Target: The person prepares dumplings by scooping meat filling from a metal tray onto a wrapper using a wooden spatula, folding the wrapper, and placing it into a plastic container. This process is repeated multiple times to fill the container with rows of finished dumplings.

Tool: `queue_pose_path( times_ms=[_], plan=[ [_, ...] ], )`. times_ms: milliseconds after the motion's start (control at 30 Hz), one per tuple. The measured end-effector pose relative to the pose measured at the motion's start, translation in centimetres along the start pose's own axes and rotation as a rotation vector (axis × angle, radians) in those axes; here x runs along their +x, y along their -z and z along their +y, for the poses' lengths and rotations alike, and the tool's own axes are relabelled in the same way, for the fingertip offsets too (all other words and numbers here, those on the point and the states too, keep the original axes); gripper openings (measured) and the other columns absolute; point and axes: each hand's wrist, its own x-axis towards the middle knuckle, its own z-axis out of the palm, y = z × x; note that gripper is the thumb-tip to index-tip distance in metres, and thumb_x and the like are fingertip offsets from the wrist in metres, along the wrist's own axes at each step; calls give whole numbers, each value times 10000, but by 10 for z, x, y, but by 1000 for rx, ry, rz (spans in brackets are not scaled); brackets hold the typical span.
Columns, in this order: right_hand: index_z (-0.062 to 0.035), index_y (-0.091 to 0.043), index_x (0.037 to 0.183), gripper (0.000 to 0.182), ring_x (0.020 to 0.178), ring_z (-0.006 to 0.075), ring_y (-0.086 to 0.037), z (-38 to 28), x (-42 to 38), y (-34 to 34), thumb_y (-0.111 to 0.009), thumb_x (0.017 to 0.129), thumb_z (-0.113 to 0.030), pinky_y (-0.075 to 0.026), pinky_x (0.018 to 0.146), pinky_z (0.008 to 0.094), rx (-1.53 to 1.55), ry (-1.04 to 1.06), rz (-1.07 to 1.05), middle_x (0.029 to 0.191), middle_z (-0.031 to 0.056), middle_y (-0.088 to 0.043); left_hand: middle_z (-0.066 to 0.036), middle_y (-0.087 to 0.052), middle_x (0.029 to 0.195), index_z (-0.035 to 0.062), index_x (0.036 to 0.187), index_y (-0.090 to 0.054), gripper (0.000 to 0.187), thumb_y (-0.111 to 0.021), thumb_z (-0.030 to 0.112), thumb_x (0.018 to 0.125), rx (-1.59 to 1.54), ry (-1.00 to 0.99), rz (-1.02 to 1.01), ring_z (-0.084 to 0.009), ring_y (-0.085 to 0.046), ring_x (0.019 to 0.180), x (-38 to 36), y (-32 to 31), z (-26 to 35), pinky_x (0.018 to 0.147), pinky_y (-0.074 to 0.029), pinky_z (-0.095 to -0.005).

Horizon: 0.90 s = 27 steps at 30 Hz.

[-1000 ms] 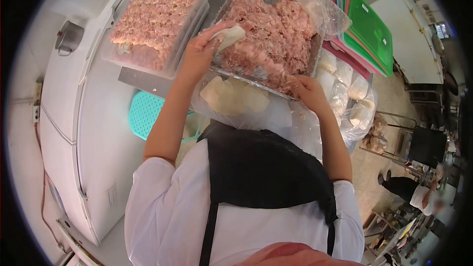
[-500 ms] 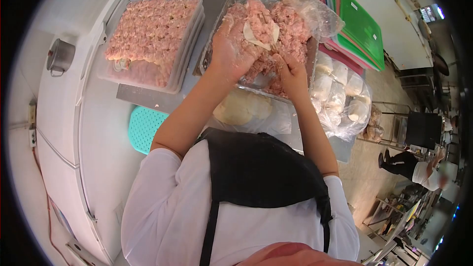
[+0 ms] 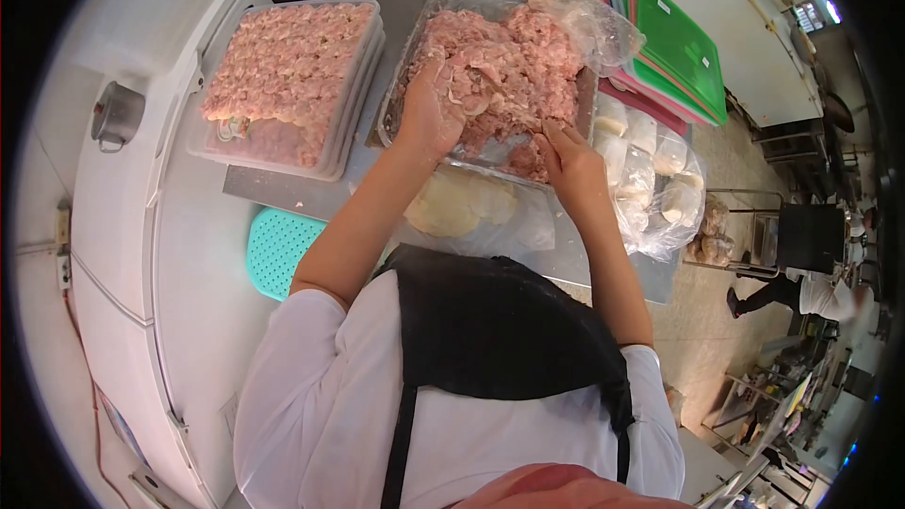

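My left hand [image 3: 432,118] is curled at the left side of a metal tray [image 3: 394,99], a thin dough wrapper [image 3: 456,104] held in its fingers. Pink minced meat [image 3: 537,52] fills most of the tray, thinner near the front where bare metal shows. My right hand [image 3: 575,165] grips a thin spatula [image 3: 497,87] over the tray's front right, its blade pointing into the meat towards my left hand. Fingers cover the spatula's handle. Crumpled clear plastic [image 3: 603,30] lies over the tray's far right corner.
Left of the tray stand stacked plastic containers [image 3: 353,99] topped with rows of filled pieces. Pale dough [image 3: 462,205] under plastic lies in front. Bagged white pieces [image 3: 650,165] and green lids [image 3: 677,52] are at right. A turquoise basket [image 3: 283,250] sits lower left; a person [image 3: 815,297] stands far right.
The meat-topped wrapper, spread open on my left hand before, is now folded within the curled fingers. My right hand has shifted slightly right and down, with the spatula.
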Motion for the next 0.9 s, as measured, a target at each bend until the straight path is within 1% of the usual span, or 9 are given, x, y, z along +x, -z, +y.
queue_pose_path(
  times_ms=[100, 200, 300, 400, 500, 600, 700, 800, 900],
  plan=[
    [-25, -633, 1069, 226, 808, 356, -626, 15, -3, -13, -600, 885, -154, -507, 691, 394, -38, 54, 76, 917, 163, -642, -95, -560, 1099, 43, 1161, -489, 304, -448, 273, 967, -12, 30, -13, -226, -586, 898, 6, 9, -4, 782, -524, -408],
    [-46, -629, 1090, 235, 826, 367, -624, 33, -5, -27, -585, 892, -165, -508, 717, 413, -57, 28, 84, 912, 163, -645, -117, -565, 1092, 36, 1159, -495, 319, -424, 284, 972, -63, 53, -9, -244, -583, 918, 7, 18, -11, 832, -515, -456],
    [-57, -622, 1100, 246, 851, 380, -621, 60, -2, -17, -562, 899, -185, -499, 742, 437, -220, -160, -201, 927, 167, -647, -154, -554, 1190, 18, 1190, -498, 374, -465, 306, 952, -177, 6, -3, -339, -544, 1099, 0, 20, -14, 964, -433, -511],
    [-50, -621, 1087, 248, 850, 391, -617, 35, -2, 26, -545, 898, -192, -490, 742, 459, -266, -137, -274, 934, 178, -645, -168, -538, 1212, 42, 1193, -504, 369, -482, 311, 941, -197, 12, -5, -370, -538, 1079, -4, 22, -10, 957, -408, -584],
    [-36, -627, 1052, 233, 838, 390, -614, 16, -13, 28, -550, 888, -183, -488, 726, 466, -8, 126, -21, 931, 181, -640, -175, -524, 1237, 65, 1188, -513, 370, -466, 340, 945, -198, 67, 100, -383, -519, 1085, -10, 8, -14, 920, -402, -618],
    [-33, -629, 1050, 224, 815, 377, -616, 31, -10, 22, -556, 880, -159, -495, 711, 459, -100, 181, -200, 925, 171, -632, -171, -533, 1226, 56, 1206, -514, 417, -445, 376, 948, -135, 53, 162, -346, -508, 1093, -22, -9, -17, 921, -412, -559],
    [-36, -631, 1050, 219, 801, 358, -623, -19, 3, 79, -558, 879, -152, -505, 700, 441, -383, 40, -339, 918, 163, -628, -170, -541, 1204, 55, 1240, -506, 463, -431, 405, 947, -88, -27, 122, -326, -499, 1102, -10, 9, -21, 920, -414, -511],
    [-45, -632, 1058, 228, 789, 349, -624, -3, 0, 52, -565, 876, -165, -503, 657, 438, -236, 257, -174, 880, 153, -623, -158, -541, 1206, 46, 1261, -499, 476, -407, 399, 955, -86, -22, 102, -306, -519, 1061, -16, -7, -21, 929, -421, -466],
    [-58, -626, 1076, 235, 803, 348, -628, 9, 11, 65, -539, 877, -149, -501, 672, 427, -246, 228, -221, 911, 165, -627, -103, -546, 1135, 13, 1179, -504, 373, -487, 305, 946, -219, 67, -22, -251, -563, 960, 6, 28, -20, 774, -491, -323]
  ],
)
